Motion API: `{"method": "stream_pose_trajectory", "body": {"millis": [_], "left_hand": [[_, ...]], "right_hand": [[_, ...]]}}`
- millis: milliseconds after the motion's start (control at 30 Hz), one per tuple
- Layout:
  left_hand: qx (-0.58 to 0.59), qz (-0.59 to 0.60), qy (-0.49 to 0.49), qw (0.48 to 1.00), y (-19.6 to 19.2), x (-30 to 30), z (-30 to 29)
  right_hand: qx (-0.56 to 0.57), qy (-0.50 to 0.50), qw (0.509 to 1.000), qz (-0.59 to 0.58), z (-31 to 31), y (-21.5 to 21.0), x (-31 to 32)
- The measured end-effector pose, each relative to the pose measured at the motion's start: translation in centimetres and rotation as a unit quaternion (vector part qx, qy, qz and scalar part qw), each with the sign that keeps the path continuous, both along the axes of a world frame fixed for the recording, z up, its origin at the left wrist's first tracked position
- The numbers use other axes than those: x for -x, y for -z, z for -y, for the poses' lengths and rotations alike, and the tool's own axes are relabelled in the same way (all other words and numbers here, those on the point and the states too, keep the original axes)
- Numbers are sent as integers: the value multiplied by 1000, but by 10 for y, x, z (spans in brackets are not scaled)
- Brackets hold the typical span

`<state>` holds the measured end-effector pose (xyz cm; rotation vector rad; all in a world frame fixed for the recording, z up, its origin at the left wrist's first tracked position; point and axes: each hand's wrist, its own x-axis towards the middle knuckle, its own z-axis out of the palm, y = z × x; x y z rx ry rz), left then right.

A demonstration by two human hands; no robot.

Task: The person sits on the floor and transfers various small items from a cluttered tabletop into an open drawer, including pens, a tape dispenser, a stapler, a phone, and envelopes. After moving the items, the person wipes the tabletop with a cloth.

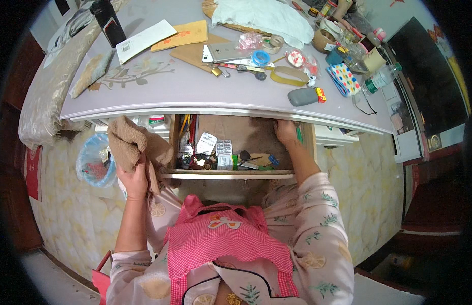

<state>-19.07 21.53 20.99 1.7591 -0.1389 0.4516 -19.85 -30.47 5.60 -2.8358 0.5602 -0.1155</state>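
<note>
Head view showed the left hand (134, 179) clutching a brown cloth (130, 143) at 9 o'clock of the open drawer (231, 174), which held pens, a pill strip and small clutter, right hand (285, 131) inside at 2 o'clock, grip unclear.

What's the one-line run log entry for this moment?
left hand: holds crumpled brown cloth | right hand: reaching deep into open wooden drawer under grey tabletop | drawer: small clutter at front
</note>
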Motion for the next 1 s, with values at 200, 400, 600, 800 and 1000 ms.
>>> {"method": "stream_pose_trajectory", "body": {"millis": [200,400,600,800,1000], "left_hand": [[37,-16,-13,999,-6,8,0],[-6,-3,-9,1000,-5,7,-2],[13,12,-13,1000,-1,6,-6],[21,16,-6,1000,-1,6,-8],[24,19,-5,1000,-4,6,-3]], "right_hand": [[-22,-340,934,106,-83,-132,47],[12,-314,909,274,-75,-223,53],[163,-188,953,171,-51,-252,42],[191,-224,941,165,-38,-235,52],[182,-276,924,191,-49,-247,60]]}}
